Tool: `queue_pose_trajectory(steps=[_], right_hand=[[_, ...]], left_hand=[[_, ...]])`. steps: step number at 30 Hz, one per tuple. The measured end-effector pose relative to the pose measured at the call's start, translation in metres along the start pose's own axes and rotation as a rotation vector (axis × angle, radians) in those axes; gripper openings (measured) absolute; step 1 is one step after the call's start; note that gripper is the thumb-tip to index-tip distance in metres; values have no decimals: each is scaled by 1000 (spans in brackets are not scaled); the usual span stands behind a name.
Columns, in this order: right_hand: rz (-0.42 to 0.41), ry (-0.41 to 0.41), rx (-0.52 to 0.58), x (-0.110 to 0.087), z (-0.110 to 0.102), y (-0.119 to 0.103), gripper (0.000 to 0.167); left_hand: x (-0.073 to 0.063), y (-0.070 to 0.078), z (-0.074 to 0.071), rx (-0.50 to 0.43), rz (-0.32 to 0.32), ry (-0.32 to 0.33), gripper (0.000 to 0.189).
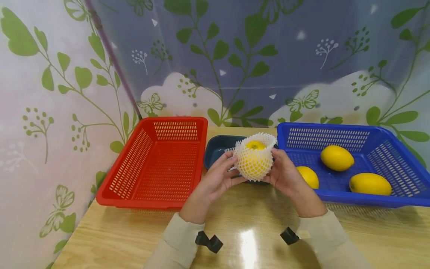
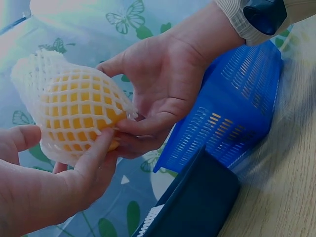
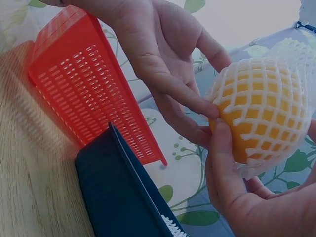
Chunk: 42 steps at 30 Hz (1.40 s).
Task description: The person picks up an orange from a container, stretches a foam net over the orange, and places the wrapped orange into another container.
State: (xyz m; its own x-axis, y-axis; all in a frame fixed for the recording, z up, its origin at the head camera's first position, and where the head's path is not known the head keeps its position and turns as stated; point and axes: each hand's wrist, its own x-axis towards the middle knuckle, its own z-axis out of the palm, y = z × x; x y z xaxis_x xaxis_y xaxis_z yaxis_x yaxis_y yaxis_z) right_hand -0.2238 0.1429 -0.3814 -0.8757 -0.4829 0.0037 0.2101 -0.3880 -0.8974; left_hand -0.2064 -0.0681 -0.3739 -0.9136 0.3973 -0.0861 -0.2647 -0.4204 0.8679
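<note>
A yellow lemon (image 1: 256,164) sits in a white foam net sleeve (image 1: 268,140), held up over the dark teal tray (image 1: 215,147). My left hand (image 1: 218,175) grips it from the left and my right hand (image 1: 283,170) from the right. In the left wrist view, the fingertips of both hands meet at the lemon's lower end, where bare yellow skin shows past the net's edge. The net's loose end gathers beyond the fruit's far side. Part of another white foam net (image 2: 150,219) shows inside the tray.
To the left stands a red plastic basket (image 1: 198,164) with slotted walls. On the right, a blue basket (image 1: 339,196) holds three bare lemons, including one lemon (image 1: 337,157) near its middle. All stand on a wooden table (image 1: 248,224) before a patterned curtain (image 1: 235,74).
</note>
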Motion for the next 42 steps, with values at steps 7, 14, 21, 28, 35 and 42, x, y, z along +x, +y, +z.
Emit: queue_pose_trajectory(steps=[7,14,21,28,35,42], right_hand=[[8,9,11,0,1,1,35],[63,51,-20,0,6,-1,33],[83,60,-8,0,7,-1,31],[89,45,34,0,6,0,30],[55,16,64,0,7,1,31],[29,-42,80,-1,7,-1,33]], left_hand=[[1,1,0,-23,-34,9,37],[1,-1,-1,15,-32,40,41],[-1,0,1,14,-17,49,35],[0,0,1,2,-12,63,32],[1,0,0,-22,-9,97,25],[0,-1,-1,-55,13,99,14]])
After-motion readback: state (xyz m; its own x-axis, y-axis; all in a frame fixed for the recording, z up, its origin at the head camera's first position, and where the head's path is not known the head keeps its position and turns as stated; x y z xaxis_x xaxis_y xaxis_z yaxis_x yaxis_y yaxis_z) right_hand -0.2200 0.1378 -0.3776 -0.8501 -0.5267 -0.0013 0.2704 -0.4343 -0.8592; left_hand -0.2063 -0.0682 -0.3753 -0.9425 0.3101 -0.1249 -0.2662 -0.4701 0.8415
